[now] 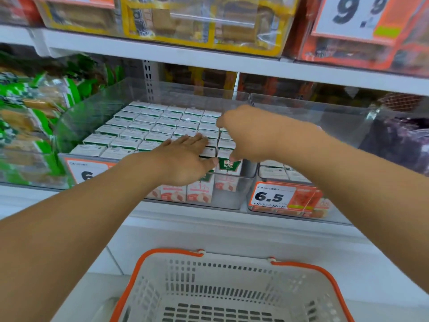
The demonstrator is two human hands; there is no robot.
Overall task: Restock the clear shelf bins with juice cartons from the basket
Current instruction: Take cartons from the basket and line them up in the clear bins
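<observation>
Pinching a juice carton (pixel 228 164) by its top, the right hand (pixel 250 133) has it right under its grip, in the clear bin (pixel 130 94). Left hand (pixel 185 159) lies flat and open on neighbouring cartons.

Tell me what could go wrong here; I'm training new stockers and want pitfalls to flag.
The right hand is fitting a green-labelled carton into a nearly full clear bin; forced in, it might crush or jam. The left hand presses flat on neighbouring carton tops, which could dent them.
</observation>
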